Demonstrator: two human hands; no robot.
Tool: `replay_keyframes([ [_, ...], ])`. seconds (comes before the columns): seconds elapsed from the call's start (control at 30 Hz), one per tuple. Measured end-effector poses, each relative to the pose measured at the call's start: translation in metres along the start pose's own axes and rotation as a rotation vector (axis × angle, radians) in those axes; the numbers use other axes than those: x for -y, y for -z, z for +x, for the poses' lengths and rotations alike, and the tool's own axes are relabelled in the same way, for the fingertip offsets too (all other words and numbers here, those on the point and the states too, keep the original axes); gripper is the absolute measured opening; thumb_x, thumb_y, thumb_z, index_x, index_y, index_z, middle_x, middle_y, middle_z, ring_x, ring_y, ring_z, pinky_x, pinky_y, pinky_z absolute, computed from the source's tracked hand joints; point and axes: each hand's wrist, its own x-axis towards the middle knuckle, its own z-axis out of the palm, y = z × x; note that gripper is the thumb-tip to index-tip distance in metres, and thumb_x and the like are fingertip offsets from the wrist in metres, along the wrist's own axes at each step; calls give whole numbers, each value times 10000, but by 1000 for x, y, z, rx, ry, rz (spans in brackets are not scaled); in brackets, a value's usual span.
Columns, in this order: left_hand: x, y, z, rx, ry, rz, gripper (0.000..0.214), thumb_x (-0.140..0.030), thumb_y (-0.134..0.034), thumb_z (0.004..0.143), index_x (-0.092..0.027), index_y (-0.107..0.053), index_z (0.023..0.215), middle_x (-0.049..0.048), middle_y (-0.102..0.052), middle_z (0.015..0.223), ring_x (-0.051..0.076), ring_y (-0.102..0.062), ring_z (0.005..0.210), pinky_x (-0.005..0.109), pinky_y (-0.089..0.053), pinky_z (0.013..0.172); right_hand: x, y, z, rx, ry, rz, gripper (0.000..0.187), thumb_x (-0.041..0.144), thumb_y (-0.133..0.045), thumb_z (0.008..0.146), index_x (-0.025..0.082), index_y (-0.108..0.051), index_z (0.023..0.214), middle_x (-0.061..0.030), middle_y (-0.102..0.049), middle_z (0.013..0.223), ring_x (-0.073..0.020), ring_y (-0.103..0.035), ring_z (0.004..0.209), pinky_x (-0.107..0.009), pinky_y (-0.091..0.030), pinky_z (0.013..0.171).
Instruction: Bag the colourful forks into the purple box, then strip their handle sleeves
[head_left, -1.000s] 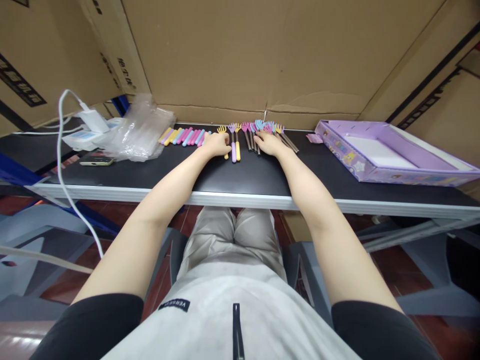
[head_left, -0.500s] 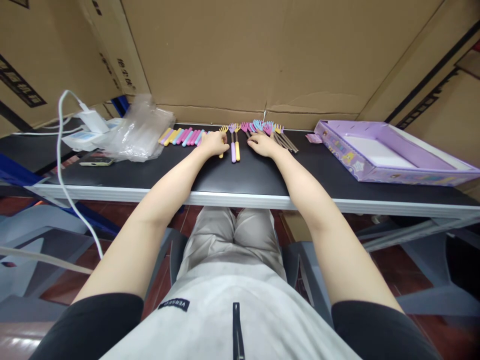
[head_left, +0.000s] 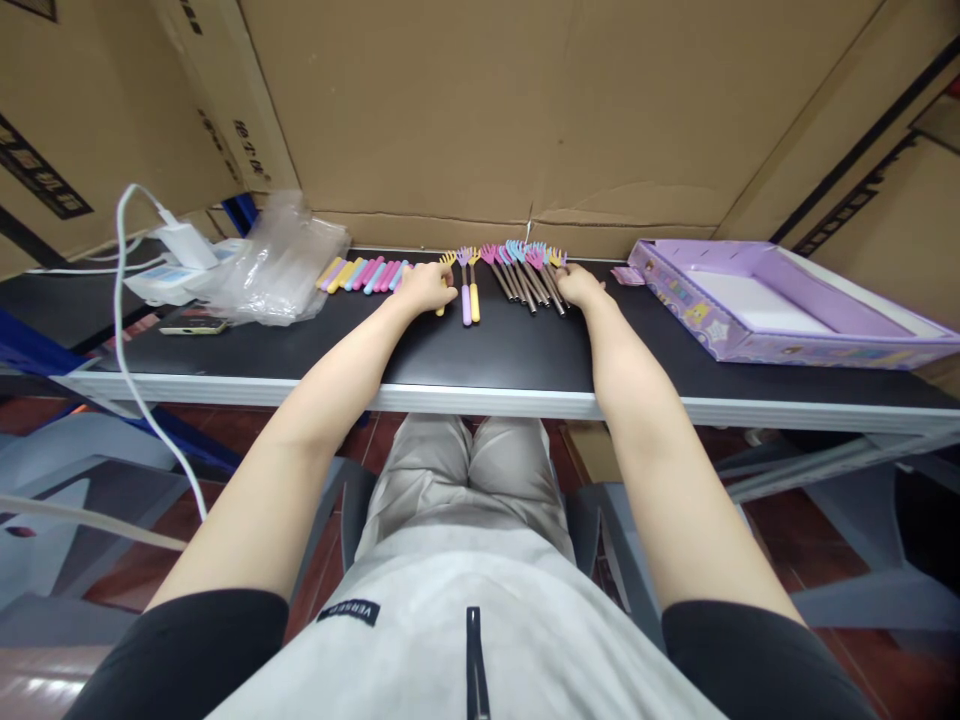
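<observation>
My left hand (head_left: 429,286) is closed over a yellow back scratcher, its claw head (head_left: 448,258) showing above the fingers and its handle end just below them. Beside it lie a purple-handled back scratcher (head_left: 466,300) and a yellow-handled one (head_left: 475,300), side by side. My right hand (head_left: 580,286) is at the right end of a fanned row of metal-rod back scratchers (head_left: 525,280) with pink, blue, purple and yellow claws. Its curled fingers touch the yellow-clawed rod there; the exact grip is partly hidden. Left of my left hand lies a row of coloured handles (head_left: 367,275).
Clear plastic bags (head_left: 281,270) lie at the left, near a white charger (head_left: 186,243) with a cable and a phone-like flat object (head_left: 193,325). A purple open box (head_left: 720,345) stands at the right, beside a small pink packet (head_left: 628,276). Cardboard (head_left: 480,120) walls the back.
My right hand has moved right from over the metal-rod back scratchers to the row's right end, uncovering the rods, which lie at a changed slant. My left hand has stayed in place.
</observation>
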Motion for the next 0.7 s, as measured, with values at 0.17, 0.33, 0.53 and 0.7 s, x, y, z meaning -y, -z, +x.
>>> replay_keyframes([
  [0.17,-2,1,-1,22,6,18,339,-245,-654,951,-253,-862,1219,127,-876,1358,387,-752,1385,562,-478,1293,0,-8,12,1,67,78,581,396,-405,1209,160,-713,1641,-221,-681,1709,-386,-661,1590,-613,-444,1374],
  [0.33,-5,4,-4,46,11,31,406,-245,-615,989,-220,-868,1305,149,-863,1398,386,-737,1419,545,-460,1302,12,-15,13,-24,92,244,464,470,-607,1149,147,-830,1398,-228,-805,1514,-379,-741,1459,-508,-548,1278],
  [0.53,-6,4,-5,48,15,16,458,-208,-621,969,-207,-881,1346,162,-863,1389,396,-737,1411,548,-469,1279,14,-16,12,-52,0,605,87,260,-758,972,190,-759,919,-118,-840,1034,-334,-808,1174,-497,-627,1171],
  [0.7,-4,2,-3,38,5,0,447,-190,-633,969,-208,-899,1329,160,-869,1366,400,-754,1385,550,-490,1262,14,-15,11,-4,42,491,44,224,-763,944,183,-767,957,-131,-843,1067,-360,-793,1214,-546,-612,1197],
])
